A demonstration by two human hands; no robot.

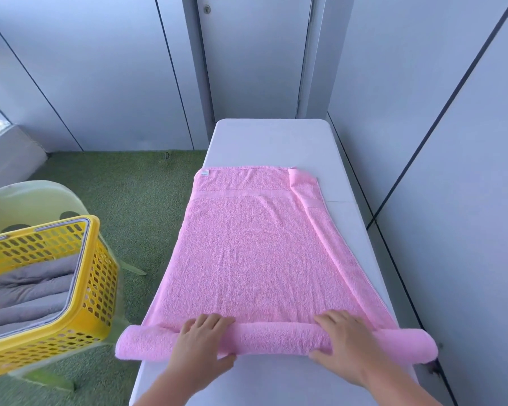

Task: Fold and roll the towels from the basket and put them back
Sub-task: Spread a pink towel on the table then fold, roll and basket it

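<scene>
Head view, one frame.

Pink terry-cloth towel [255, 253] lies lengthwise on the long white rectangular table [276, 142]. Its far end is flat, with a small white label [205, 172] at the far left corner; its right edge is folded inward along its length. The near end is wound into a thick roll [276, 338] lying across the table, both ends overhanging the table sides.

Left hand [201, 344]: fingers curved over the top of the roll, thumb on the near side, gripping it left of centre. Right hand [343, 344]: same grip, right of centre (hands well apart).

Yellow perforated plastic basket [97, 259] sits left of the table on a pale green plastic chair [33, 197]. Inside it are grey rolled towels [27, 291], lying side by side. The floor is green artificial turf [135, 200].
</scene>
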